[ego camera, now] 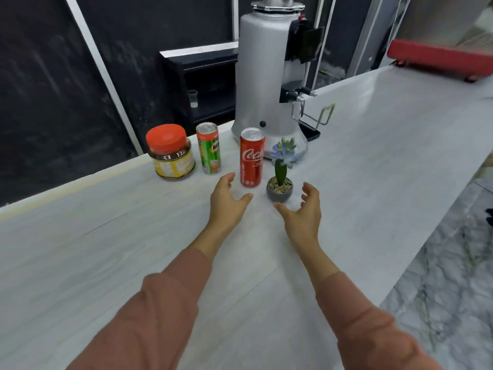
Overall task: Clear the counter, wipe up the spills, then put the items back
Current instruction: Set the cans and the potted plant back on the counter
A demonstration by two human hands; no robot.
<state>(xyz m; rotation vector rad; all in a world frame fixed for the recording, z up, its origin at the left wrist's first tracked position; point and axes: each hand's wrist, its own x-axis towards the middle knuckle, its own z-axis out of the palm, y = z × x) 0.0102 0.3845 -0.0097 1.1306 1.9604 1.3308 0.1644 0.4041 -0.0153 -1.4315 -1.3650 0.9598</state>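
On the pale counter (133, 249) stand a jar with a red lid (170, 152), a green Milo can (209, 148), a red Coca-Cola can (251, 158) and a small grey pot with a blue-flowered plant (280, 180). My left hand (228, 202) hovers open just in front of the Coca-Cola can, fingers spread, touching nothing. My right hand (304, 209) is open too, just right of and in front of the plant pot, apart from it. Both hands are empty.
A tall silver coffee grinder (266, 76) stands behind the cans at the counter's back edge. A red machine (440, 60) sits at the far right. The counter's right edge drops to a marble floor (440, 289). A black shelf unit (202, 84) lies behind.
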